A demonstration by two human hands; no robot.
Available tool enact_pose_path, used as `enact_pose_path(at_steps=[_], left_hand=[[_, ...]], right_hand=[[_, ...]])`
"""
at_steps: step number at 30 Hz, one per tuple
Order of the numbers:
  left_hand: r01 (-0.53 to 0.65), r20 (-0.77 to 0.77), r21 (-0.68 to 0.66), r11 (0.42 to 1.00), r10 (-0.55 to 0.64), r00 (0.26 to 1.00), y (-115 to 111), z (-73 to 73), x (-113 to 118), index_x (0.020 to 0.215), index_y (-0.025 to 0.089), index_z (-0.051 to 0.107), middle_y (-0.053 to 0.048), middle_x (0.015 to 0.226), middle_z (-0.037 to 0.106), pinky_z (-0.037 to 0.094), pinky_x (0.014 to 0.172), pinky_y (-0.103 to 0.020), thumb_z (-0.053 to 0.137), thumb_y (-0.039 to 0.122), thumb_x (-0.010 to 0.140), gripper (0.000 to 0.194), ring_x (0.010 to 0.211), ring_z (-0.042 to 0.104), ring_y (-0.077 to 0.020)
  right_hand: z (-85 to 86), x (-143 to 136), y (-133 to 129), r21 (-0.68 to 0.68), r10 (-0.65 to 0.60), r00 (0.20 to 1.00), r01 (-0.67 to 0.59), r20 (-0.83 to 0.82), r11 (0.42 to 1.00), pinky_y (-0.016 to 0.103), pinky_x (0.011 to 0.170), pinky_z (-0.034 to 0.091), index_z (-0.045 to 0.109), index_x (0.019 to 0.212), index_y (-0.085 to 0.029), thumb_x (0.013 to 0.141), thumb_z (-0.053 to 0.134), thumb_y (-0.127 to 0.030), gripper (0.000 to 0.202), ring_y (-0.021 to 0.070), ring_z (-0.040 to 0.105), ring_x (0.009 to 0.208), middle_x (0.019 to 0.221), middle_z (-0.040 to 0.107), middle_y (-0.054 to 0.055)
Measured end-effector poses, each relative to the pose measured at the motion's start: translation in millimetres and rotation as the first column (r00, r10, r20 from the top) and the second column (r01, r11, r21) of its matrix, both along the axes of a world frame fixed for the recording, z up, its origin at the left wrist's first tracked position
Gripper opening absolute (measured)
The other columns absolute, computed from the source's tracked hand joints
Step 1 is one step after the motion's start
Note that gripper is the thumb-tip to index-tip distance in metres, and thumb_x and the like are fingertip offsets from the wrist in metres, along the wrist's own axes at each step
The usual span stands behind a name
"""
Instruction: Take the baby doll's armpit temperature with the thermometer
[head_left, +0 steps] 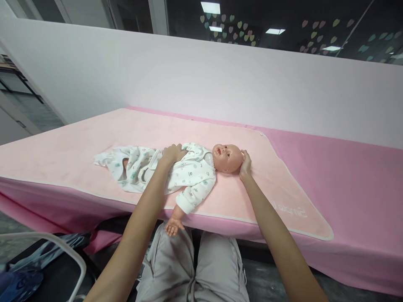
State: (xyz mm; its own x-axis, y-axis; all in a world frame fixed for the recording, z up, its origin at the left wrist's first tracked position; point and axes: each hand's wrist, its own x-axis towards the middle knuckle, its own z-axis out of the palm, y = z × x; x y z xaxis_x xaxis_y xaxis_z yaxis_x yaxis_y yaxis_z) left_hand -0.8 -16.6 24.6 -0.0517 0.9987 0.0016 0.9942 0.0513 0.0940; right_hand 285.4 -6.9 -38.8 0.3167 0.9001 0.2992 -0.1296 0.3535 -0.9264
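Observation:
A baby doll [193, 170] in a white patterned outfit lies on its back on a light pink mat [94, 126], its bald head [232, 158] toward the right. My left hand [174, 153] rests on the doll's torso, fingers partly over the clothing. Against the top of the doll's head is my right hand [246, 164], its fingers curved along the side and nothing gripped. One doll arm, with its bare hand [174, 225], hangs over the near edge of the table.
Darker pink cloth [355, 188] covers the table around the mat. Behind it stands a white partition [201, 79] below a dark window. My knees are under the near edge. At lower left is a chair [72, 251] with dark blue fabric.

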Motion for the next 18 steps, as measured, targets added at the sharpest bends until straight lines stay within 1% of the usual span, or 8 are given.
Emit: enact_pose_path(at_steps=[2,3,6,8,10,12,15,18], left_hand=[[-0.002,0.009,0.002,1.000,0.002,1.000,0,-0.3,0,0.118,0.014,0.052,-0.020,0.119,0.056,0.040,0.086,-0.044,0.031,0.050,0.082,0.055,0.107,0.054,-0.0343],[-0.002,0.013,0.003,1.000,0.002,1.000,0,-0.5,-1,0.119,0.014,0.052,-0.020,0.119,0.056,0.040,0.087,-0.044,0.031,0.050,0.082,0.055,0.107,0.054,-0.0345],[0.003,0.029,0.011,1.000,-0.003,1.000,0,-1.1,-1,0.118,0.013,0.052,-0.021,0.119,0.056,0.039,0.087,-0.045,0.031,0.050,0.082,0.057,0.108,0.054,-0.0356],[0.004,0.045,0.016,1.000,-0.005,0.999,0,-1.7,0,0.119,0.012,0.052,-0.022,0.119,0.056,0.039,0.087,-0.045,0.033,0.051,0.081,0.057,0.108,0.053,-0.0362],[-0.004,0.072,0.008,1.000,0.004,0.997,2,-2.2,-1,0.121,0.012,0.051,-0.022,0.121,0.055,0.038,0.088,-0.047,0.034,0.051,0.080,0.058,0.110,0.052,-0.0371],[-0.012,0.132,-0.016,1.000,0.014,0.991,5,-2.6,-2,0.123,0.014,0.050,-0.021,0.125,0.053,0.036,0.090,-0.049,0.035,0.051,0.080,0.058,0.113,0.050,-0.0383],[-0.028,0.291,-0.052,0.998,0.042,0.956,9,-4.0,-6,0.127,0.020,0.047,-0.018,0.131,0.050,0.031,0.093,-0.055,0.038,0.053,0.078,0.059,0.117,0.046,-0.0401],[-0.115,0.494,0.010,0.993,0.095,0.864,11,-7.9,-9,0.128,0.023,0.047,-0.014,0.128,0.054,0.028,0.096,-0.054,0.049,0.050,0.073,0.061,0.118,0.046,-0.0393]], right_hand=[[5.9,-1,-4,-0.140,-0.030,0.991,0.012,-0.131,0.990,0.036,0.068,0.053,0.054,0.083,-0.019,0.076,0.046,-0.058,0.041,0.0203,0.064,0.078,0.085,0.066,0.006],[8.9,-3,-6,-0.170,-0.070,0.983,0.041,-0.167,0.985,0.035,0.072,0.053,0.054,0.087,-0.019,0.075,0.048,-0.057,0.041,0.0198,0.063,0.083,0.090,0.065,0.005],[16.0,-8,-14,0.001,-0.160,0.986,0.160,-0.052,0.987,0.033,0.084,0.048,0.055,0.096,-0.018,0.076,0.050,-0.049,0.038,0.0178,0.059,0.097,0.106,0.062,0.006],[17.8,-12,-19,0.127,-0.179,0.979,0.167,0.092,0.978,0.032,0.091,0.044,0.056,0.100,-0.018,0.078,0.048,-0.048,0.038,0.0174,0.055,0.105,0.114,0.059,0.006],[17.6,-15,-23,0.165,-0.182,0.962,0.150,0.204,0.975,0.033,0.094,0.042,0.056,0.104,-0.018,0.079,0.045,-0.049,0.041,0.0177,0.054,0.107,0.116,0.059,0.007],[16.5,-17,-23,0.147,-0.177,0.955,0.145,0.236,0.978,0.033,0.093,0.043,0.056,0.104,-0.018,0.080,0.044,-0.050,0.042,0.0178,0.055,0.106,0.115,0.060,0.007],[14.8,-18,-19,0.118,-0.180,0.974,0.164,0.136,0.979,0.032,0.090,0.045,0.058,0.100,-0.016,0.081,0.040,-0.047,0.040,0.0169,0.057,0.102,0.111,0.062,0.008],[14.3,-15,-14,0.010,-0.186,0.982,0.186,0.014,0.982,0.031,0.082,0.050,0.061,0.084,-0.016,0.078,0.041,-0.040,0.032,0.0171,0.061,0.090,0.097,0.066,0.007]])
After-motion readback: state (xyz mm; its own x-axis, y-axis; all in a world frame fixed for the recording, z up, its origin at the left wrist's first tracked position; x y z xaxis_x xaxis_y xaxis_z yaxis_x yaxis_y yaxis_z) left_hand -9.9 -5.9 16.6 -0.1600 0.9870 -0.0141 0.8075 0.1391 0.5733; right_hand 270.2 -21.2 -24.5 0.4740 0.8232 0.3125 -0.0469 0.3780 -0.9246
